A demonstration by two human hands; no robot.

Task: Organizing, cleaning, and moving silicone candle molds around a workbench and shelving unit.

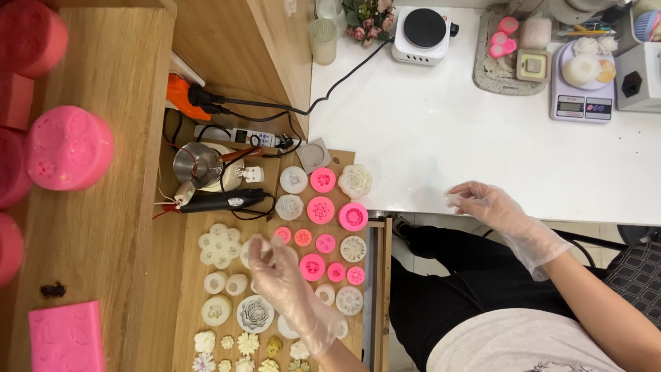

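Hovering over the wooden tray (372,289) of moulds, the left hand (286,279) pinched a small round whitish mould (256,249) at its fingertips, so the piece sat directly inside that grip, at the upper left of the glove and above the middle rows of the tray. The mould looked roughly circular, with no clear long axis to speak of; how much of it the glove covered could not be made out. The left hand's fingers were drawn together on it, thumb against forefingers, clamped rather than spread. This hand was plainly the nearer one; the right hand (485,203) lay well apart, across the gap, resting at the near edge of the white worktop (441,124) with its gloved fingers loosely curled and nothing visible between them.

Just beside the held piece lay a white many-lobed flower mould (219,246), and to its right stood rows of pink round moulds (320,209) mixed with white ones. Below the hand sat a grey rose-patterned mould (255,313). Above the tray were a small metal pitcher (197,164) and a black heat tool (224,201), with a power strip (244,136) behind them. On the far worktop stood a small hotplate (422,33) and a digital scale (582,103).
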